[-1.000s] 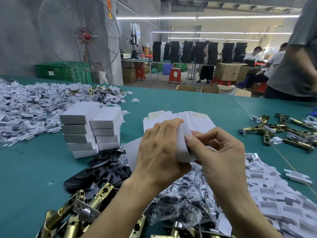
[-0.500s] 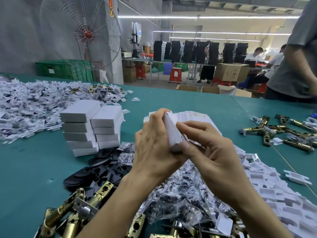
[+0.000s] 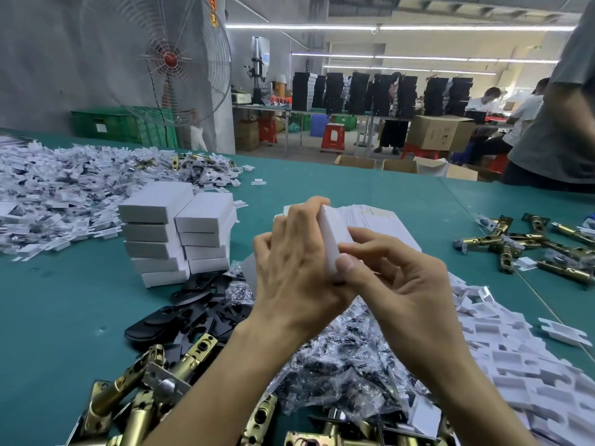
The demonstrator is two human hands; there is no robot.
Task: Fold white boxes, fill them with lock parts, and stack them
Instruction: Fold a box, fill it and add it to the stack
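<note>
- Holds a small white cardboard box (image 3: 331, 239) up above the green-topped work table (image 3: 64, 300), tilted, with one long edge turned towards the camera
- Wraps the left hand (image 3: 296, 272) round the box's left side, fingers curled over its far edge and the back of the hand facing the camera
- Pinches the near end of the box with the right hand (image 3: 396, 284), thumb pressed against the end face and index finger laid along the upper right side
- Cannot tell whether the lower end flap is tucked in: hidden behind both hands
- Just behind the hands, on the table: a fanned pile of flat white unfolded box blanks (image 3: 380, 217)
- Left of the hands: two stacks of closed white boxes (image 3: 180, 233), touching side by side
- In front of those stacks: a heap of flat black metal plates (image 3: 193, 313)
- Under the forearms: clear plastic bags of small dark parts (image 3: 338, 365)
- At the bottom left: brass-coloured latch bolts (image 3: 138, 391), lying crosswise over one another
- To the right of the forearms: a spread of white cardboard inserts (image 3: 515, 358)
- Well apart, on the far right: more brass latches (image 3: 531, 243)
- At the right edge, beside the table: a person in a grey shirt (image 3: 560, 123)
</note>
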